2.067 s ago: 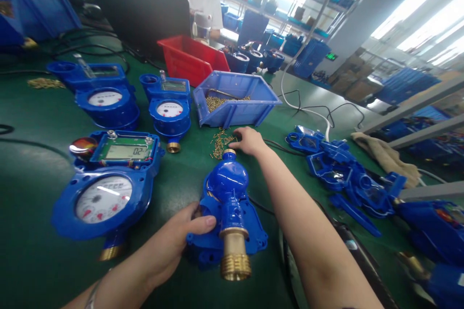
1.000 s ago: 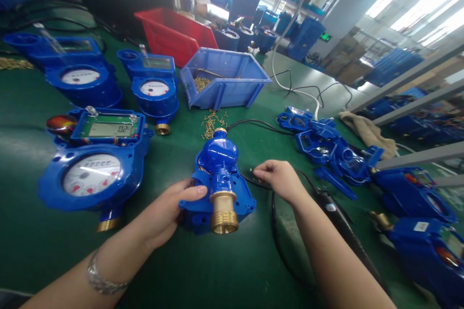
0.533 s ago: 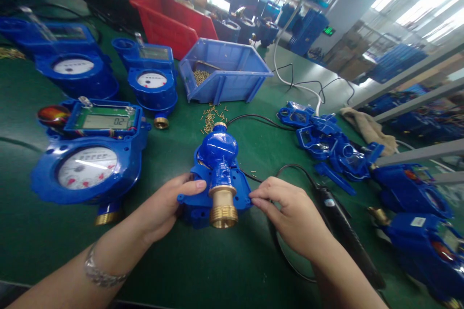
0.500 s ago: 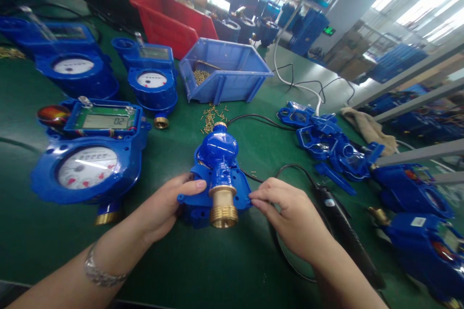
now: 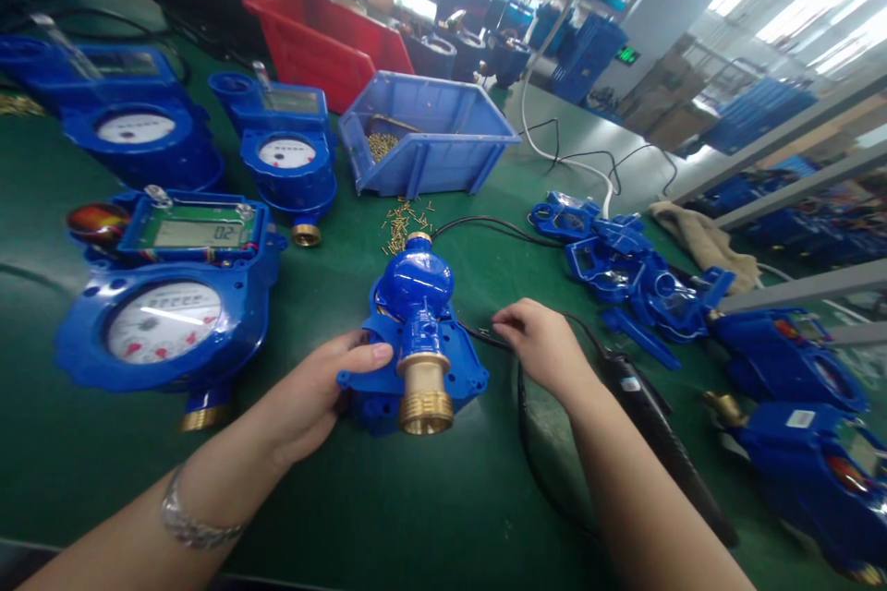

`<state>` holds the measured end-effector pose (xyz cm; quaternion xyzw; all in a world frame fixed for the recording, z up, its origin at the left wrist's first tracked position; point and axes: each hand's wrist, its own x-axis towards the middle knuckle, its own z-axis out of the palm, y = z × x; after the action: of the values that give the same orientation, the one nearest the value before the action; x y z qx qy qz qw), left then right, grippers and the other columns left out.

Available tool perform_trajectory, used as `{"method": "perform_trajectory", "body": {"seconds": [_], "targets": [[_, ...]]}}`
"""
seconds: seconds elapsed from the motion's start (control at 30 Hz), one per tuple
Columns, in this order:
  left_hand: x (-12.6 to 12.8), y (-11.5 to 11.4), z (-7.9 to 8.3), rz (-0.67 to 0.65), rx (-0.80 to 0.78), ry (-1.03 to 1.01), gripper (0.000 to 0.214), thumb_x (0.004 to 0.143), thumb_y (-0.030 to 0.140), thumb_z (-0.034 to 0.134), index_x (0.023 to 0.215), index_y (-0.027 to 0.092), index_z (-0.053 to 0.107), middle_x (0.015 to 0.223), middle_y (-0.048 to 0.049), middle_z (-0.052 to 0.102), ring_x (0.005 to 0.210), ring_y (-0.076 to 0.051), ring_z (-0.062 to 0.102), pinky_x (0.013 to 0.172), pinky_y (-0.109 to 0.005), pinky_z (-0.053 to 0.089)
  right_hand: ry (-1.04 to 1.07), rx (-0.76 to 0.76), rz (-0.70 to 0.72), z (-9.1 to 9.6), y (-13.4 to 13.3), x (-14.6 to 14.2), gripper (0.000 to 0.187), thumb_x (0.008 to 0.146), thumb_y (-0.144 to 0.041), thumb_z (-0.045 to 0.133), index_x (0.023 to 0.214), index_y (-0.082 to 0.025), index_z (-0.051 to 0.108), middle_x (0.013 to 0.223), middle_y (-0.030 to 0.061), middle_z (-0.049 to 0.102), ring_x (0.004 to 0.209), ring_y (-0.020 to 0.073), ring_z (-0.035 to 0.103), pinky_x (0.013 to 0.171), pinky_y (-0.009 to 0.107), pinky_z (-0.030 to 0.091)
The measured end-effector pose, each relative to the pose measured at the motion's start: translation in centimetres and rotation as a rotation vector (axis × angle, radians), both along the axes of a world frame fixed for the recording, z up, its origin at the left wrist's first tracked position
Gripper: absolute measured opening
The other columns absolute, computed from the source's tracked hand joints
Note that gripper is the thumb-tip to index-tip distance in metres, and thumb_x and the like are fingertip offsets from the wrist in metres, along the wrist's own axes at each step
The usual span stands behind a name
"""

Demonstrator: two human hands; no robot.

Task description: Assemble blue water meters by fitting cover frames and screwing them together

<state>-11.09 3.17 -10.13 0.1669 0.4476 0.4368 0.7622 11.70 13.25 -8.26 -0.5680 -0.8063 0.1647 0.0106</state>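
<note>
A blue water meter (image 5: 419, 282) lies turned over on the green bench, its brass threaded end (image 5: 426, 402) towards me. My left hand (image 5: 339, 379) grips the left side of its blue housing, thumb on top and fingers underneath. To the right of the meter, apart from it, my right hand (image 5: 537, 337) is just above the bench. Its fingertips are drawn together beside a few small brass screws (image 5: 483, 331). Whether a screw is between them I cannot make out. A loose pile of brass screws (image 5: 398, 226) lies behind the meter.
Several blue meters stand at the left, the closest a meter with a lit display (image 5: 198, 234). A blue bin (image 5: 450, 166) with brass screws and a red bin (image 5: 311, 46) stand behind. Blue covers (image 5: 606, 268), a black electric screwdriver (image 5: 658, 443) with its cable and more meters lie right.
My right hand has left the right corner of the meter's housing and moved right and away from me, to the loose screws. My left hand and the meter have hardly moved.
</note>
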Motion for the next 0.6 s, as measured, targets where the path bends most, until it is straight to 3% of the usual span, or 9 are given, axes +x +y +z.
{"method": "perform_trajectory", "body": {"seconds": [0.17,0.37,0.5,0.6], "targets": [[-0.1,0.0,0.0,-0.01,0.019,-0.019,0.035,0.074,0.033,0.066,0.104,0.015,0.066,0.099,-0.0083,0.073,0.09,-0.024,0.066,0.083,-0.033,0.048,-0.081,-0.142,0.075,-2.0,2.2,-0.9,0.007,0.076,-0.015,0.062,0.072,-0.017,0.067,0.071,0.003,0.066,0.065,0.0139,0.059,0.061,0.025,0.043],[0.0,0.0,0.2,0.006,-0.004,-0.015,0.037,0.071,0.033,0.067,0.103,0.015,0.066,0.097,-0.0084,0.073,0.089,-0.025,0.066,0.083,-0.034,0.047,-0.079,-0.17,0.148,-2.3,1.9,-1.2,0.011,0.083,-0.019,0.059,0.075,-0.012,0.06,0.078,0.0015,0.062,0.075,0.0133,0.058,0.073,0.031,0.047],[0.1,0.0,0.3,0.03,-0.013,-0.005,0.036,0.069,0.033,0.069,0.099,0.013,0.067,0.09,-0.0083,0.074,0.083,-0.024,0.067,0.077,-0.032,0.049,0.03,-0.075,0.045,-2.1,0.8,-1.2,0.01,0.079,-0.006,0.055,0.075,-0.013,0.062,0.074,0.0058,0.064,0.074,0.016,0.059,0.07,0.028,0.044],[0.3,0.0,0.2,0.064,-0.014,0.003,0.035,0.068,0.032,0.071,0.097,0.012,0.068,0.085,-0.0081,0.074,0.077,-0.023,0.068,0.072,-0.03,0.049,0.16,0.003,-0.088,-0.6,-0.9,-0.8,0.009,0.081,-0.015,0.055,0.081,-0.014,0.064,0.073,0.005,0.066,0.069,0.0167,0.06,0.064,0.028,0.045]]}}
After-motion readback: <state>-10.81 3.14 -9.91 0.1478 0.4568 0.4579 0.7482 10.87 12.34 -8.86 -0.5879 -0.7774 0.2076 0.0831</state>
